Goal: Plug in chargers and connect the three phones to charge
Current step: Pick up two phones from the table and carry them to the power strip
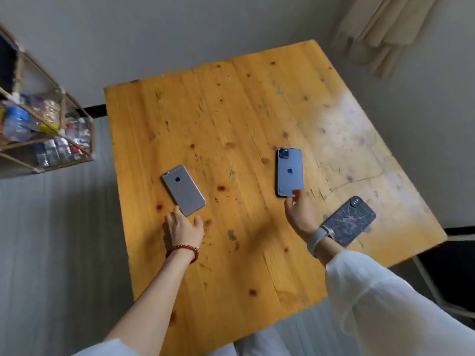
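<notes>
One wooden table [231,111] carries all the work; both hands reach over its near half. Three phones lie on it, all face-down, backs up, prob. set out flat and apart so each gets its own cable. Blue phone [289,172] sits just ahead of the R hand [300,214]; fingertips touch its near edge, hand open, not gripping. Grey phone [183,190] lies angled ahead of the L hand [183,228]; fingers spread open at its near corner, touching or nearly so, no grip. Cracked-back phone [348,220] rests just outboard of the R wrist, untouched. Chargers: 0 in view; cables: 0; outlet: none seen. Judgement: the charging step is not yet begun; phones are being positioned only.
</notes>
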